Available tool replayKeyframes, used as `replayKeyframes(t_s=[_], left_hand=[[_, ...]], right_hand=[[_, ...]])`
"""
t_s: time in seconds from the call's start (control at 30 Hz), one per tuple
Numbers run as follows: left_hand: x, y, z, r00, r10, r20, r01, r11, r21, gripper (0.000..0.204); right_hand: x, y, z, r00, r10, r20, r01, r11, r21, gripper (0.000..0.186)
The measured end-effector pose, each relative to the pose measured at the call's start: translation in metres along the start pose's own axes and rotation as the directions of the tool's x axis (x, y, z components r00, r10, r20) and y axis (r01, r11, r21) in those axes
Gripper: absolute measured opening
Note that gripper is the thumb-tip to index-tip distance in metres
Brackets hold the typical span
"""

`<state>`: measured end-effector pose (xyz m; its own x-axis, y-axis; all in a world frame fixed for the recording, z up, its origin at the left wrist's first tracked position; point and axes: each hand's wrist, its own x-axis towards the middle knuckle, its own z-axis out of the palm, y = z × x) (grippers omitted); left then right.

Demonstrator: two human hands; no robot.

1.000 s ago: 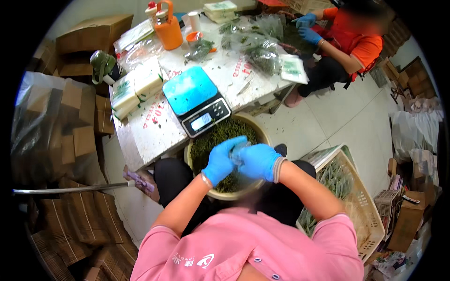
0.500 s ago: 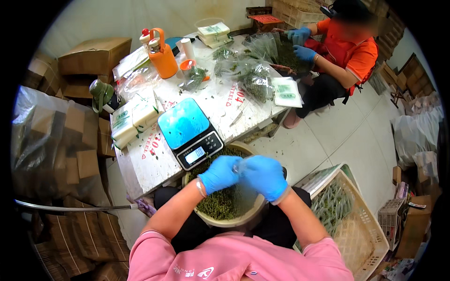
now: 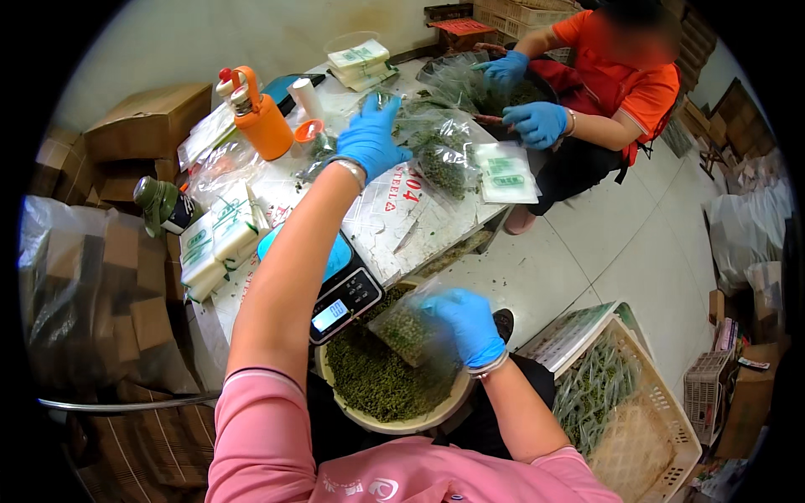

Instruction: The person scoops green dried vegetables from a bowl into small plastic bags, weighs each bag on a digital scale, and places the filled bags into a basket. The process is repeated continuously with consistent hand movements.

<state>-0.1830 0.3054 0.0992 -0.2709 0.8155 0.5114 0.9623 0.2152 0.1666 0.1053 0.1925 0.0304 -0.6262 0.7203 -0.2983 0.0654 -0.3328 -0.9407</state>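
Clock directions taken from the basin. Right hand (image 3: 470, 325), blue-gloved, pinching the clear plastic bag (image 3: 401, 332) by its upper right end; bag holds small green berries, hangs tilted over the cream basin (image 3: 459, 401), partly blurred. Basin full of loose green berries (image 3: 377, 377), set between the person's knees. Left hand (image 3: 371, 138), also blue-gloved, out at 12 o'clock above the steel-topped table (image 3: 428, 226), fingers loosely spread, thumb out; cannot tell if fingertips touch the bagging by them. Digital scale (image 3: 350, 293), display lit, at 11 o'clock, partly behind left forearm, corner over basin edge. Filled clear bags (image 3: 444, 163) just past 12. Bundled printed pouches (image 3: 225, 237) at 10, orange flask (image 3: 265, 127) at 11, further back. Co-worker (image 3: 625, 92) in orange shirt at 1 o'clock, gloved hands over dark container. Plastic crate (image 3: 650, 436) past 3 o'clock, packed bags inside.
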Motion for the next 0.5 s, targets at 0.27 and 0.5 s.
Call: replayKeyframes(t_s=[0.27,0.5], left_hand=[[-0.021,0.003,-0.039,0.997,-0.06,0.057,0.051,0.988,0.149,0.014],[-0.065,0.036,-0.062,0.883,0.04,0.467,0.043,0.985,-0.166,0.055]], right_hand=[[-0.01,-0.003,-0.001,0.993,-0.114,-0.028,0.103,0.958,-0.267,0.019],[-0.01,0.004,0.009,0.993,-0.121,-0.012,0.114,0.959,-0.259,0.023]])
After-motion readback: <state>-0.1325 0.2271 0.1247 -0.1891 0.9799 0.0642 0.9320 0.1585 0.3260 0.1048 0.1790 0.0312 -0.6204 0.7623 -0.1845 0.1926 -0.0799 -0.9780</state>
